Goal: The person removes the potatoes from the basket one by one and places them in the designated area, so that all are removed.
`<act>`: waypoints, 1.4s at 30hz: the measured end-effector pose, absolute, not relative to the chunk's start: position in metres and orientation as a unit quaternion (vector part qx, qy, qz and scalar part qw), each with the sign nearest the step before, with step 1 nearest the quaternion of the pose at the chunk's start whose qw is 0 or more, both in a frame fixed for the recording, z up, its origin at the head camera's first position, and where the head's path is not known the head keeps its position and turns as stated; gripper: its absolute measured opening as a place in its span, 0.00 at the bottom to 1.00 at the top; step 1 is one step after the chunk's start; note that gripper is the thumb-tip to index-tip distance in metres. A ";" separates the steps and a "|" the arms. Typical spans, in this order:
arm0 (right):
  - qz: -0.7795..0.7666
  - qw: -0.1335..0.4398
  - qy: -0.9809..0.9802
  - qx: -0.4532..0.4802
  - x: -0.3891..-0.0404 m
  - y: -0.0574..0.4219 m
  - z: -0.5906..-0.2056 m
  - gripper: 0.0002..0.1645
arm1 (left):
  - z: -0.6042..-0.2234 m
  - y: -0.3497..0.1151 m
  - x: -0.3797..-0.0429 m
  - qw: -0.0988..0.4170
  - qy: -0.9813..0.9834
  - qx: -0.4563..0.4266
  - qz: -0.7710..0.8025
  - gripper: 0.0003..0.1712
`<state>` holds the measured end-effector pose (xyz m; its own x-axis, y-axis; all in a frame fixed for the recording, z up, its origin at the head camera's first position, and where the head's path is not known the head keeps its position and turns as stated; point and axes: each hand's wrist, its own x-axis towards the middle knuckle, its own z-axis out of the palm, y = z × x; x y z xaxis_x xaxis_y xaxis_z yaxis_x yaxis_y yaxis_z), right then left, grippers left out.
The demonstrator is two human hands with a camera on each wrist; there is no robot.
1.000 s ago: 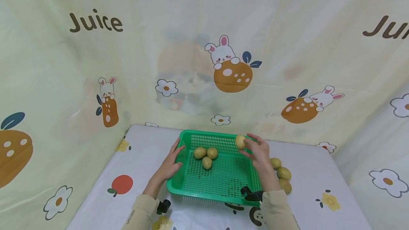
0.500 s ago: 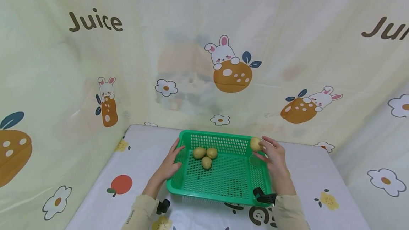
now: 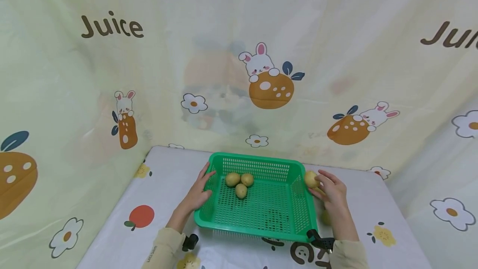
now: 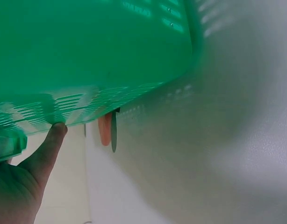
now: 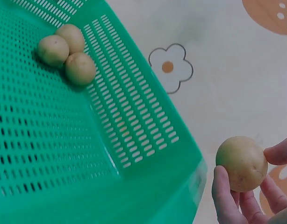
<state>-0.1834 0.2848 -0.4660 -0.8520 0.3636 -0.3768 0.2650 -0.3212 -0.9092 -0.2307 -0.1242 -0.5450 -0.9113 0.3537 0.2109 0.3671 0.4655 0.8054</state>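
A green plastic basket stands on the table with three potatoes grouped in its left part. My left hand rests against the basket's left side, its fingers fairly straight at the rim; in the left wrist view the thumb touches the slotted wall. My right hand pinches a potato between thumb and fingertips, just outside the basket's right rim. Below that hand another potato shows on the table, partly hidden by the hand and wrist.
A white patterned cloth covers the table. Printed curtains close off the back and both sides. Black wrist cameras sit at both cuffs, the right one close to the basket's front right corner.
My right hand has carried its potato rightward and down, from above the basket to outside its right rim. It now covers most of the potatoes lying there. The left hand stays put.
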 end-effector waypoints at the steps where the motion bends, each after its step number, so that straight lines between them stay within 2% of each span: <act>1: 0.765 0.033 -0.584 -0.271 -0.182 0.286 -0.468 0.12 | -0.545 -0.125 -0.231 0.007 -0.855 -0.211 -0.473 0.40; 19: 0.723 0.030 -0.608 -0.326 -0.160 0.311 -0.499 0.20 | -0.545 -0.123 -0.232 0.009 -0.858 -0.207 -0.470 0.39; 26: 0.726 0.033 -0.595 -0.342 -0.154 0.318 -0.510 0.15 | -0.545 -0.123 -0.231 0.011 -0.858 -0.205 -0.471 0.39; 37: 0.711 0.059 -0.585 -0.386 -0.145 0.333 -0.530 0.25 | -0.545 -0.124 -0.229 0.007 -0.858 -0.206 -0.470 0.40; 39: 0.712 0.061 -0.577 -0.396 -0.143 0.337 -0.533 0.25 | -0.545 -0.124 -0.230 0.008 -0.859 -0.204 -0.470 0.40; 42: 0.717 0.065 -0.567 -0.401 -0.139 0.343 -0.537 0.18 | -0.545 -0.123 -0.230 0.012 -0.858 -0.204 -0.471 0.40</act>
